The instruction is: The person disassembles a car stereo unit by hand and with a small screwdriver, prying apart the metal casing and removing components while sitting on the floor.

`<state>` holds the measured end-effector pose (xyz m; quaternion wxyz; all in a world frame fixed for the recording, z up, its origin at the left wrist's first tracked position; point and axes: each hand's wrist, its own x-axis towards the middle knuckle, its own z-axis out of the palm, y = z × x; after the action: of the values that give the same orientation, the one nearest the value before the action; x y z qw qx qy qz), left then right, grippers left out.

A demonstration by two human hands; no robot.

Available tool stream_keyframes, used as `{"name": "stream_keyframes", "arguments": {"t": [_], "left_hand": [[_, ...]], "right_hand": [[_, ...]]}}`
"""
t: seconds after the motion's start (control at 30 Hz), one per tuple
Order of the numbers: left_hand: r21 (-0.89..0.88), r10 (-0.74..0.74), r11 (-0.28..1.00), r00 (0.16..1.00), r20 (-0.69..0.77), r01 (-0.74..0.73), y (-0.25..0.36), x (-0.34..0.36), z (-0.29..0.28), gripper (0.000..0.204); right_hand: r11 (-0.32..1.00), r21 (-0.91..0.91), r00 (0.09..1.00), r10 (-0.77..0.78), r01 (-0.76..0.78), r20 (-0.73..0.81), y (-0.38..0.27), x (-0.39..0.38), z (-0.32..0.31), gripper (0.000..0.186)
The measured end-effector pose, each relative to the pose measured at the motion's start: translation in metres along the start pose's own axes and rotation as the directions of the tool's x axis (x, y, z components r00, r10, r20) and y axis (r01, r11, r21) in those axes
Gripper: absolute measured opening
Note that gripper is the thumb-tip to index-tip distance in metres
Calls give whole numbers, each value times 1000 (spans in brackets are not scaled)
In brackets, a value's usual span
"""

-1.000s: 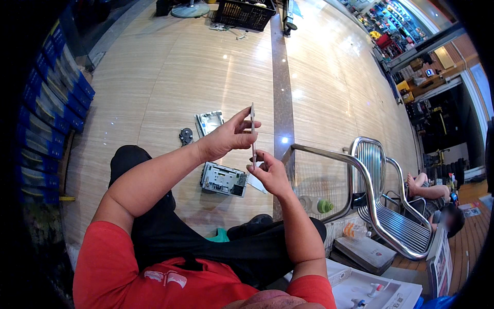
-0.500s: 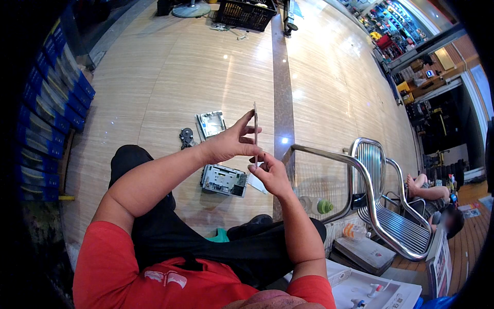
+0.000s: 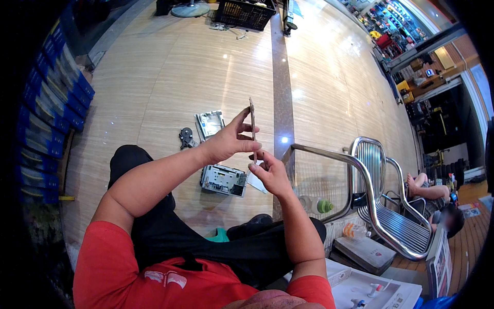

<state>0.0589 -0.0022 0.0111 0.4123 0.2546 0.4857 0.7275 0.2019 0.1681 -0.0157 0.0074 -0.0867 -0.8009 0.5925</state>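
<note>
A thin flat plate [image 3: 252,114], seen almost edge-on, stands upright between my hands; its faces cannot be made out. My left hand [image 3: 229,141] pinches it from the left, fingers along its edge. At its lower end, my right hand [image 3: 271,174] grips it between thumb and fingers. Below them on the floor sits a boxy metal device housing [image 3: 224,181] with its inside showing. A silvery rectangular frame [image 3: 211,123] lies beyond my left hand, with a small black part with round ends [image 3: 186,137] beside it. A white flat piece [image 3: 258,184] lies partly behind my right hand.
A steel-tube chair [image 3: 370,190] stands at the right, a green-capped bottle [image 3: 324,206] by its leg. Blue boxes [image 3: 46,118] are stacked along the left. A black crate [image 3: 246,14] is at the far side. Another person's bare leg [image 3: 432,192] shows at far right.
The plate has moved slightly left and its top now leans a little to the left. My left fingers have shifted with it; both hands keep their hold.
</note>
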Motion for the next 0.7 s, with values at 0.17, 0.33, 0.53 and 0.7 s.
{"name": "stream_keyframes", "arguments": {"t": [0.17, 0.33, 0.53, 0.7], "left_hand": [[36, -6, 999, 998, -58, 8, 7, 3, -1, 110], [13, -30, 999, 999, -41, 31, 6, 2, 2, 111], [43, -16, 999, 997, 76, 13, 3, 1, 1, 115], [136, -19, 991, 989, 144, 0, 0, 1, -1, 118]], "right_hand": [[999, -33, 998, -13, 11, -68, 2, -1, -1, 52], [996, -83, 997, 25, -30, -69, -2, -2, -3, 48], [994, -90, 998, 60, -58, 21, -14, -3, -4, 44], [997, -55, 996, 65, -62, 53, -18, -3, -3, 45]]}}
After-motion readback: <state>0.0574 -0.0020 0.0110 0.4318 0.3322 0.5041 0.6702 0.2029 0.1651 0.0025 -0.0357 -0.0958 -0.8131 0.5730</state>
